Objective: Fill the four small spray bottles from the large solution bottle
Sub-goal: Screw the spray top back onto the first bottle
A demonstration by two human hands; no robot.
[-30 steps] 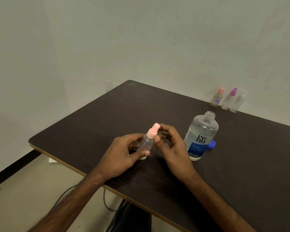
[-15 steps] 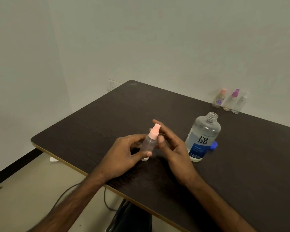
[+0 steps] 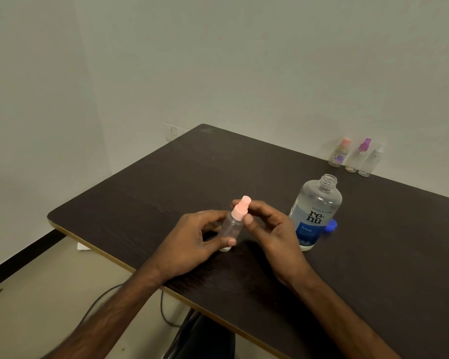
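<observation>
Left hand [image 3: 189,242]: showing bare, a short pale nail catching light on the thumb.
Right hand [image 3: 275,231]: showing bare, creases showing over the knuckles.
Left forearm [image 3: 119,307]: running bare to the frame edge, fine hair showing.
Right forearm [image 3: 335,307]: running bare too.
Dark shape [image 3: 205,335]: showing under the counter [image 3: 373,255] edge; cannot tell whether it is clothing.

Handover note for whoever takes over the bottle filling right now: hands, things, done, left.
Left hand grips the held bottle by its body, upright.
Right hand pinches its pink top.
Big bottle stands open to the right on the table, with the blue cap lying beside it.
Three other bottles stand capped at the far edge.
Done: big bottle opened. Fill levels cannot be read.
Left: probably take the pink top off, fill, recap, then check the other three.
</observation>
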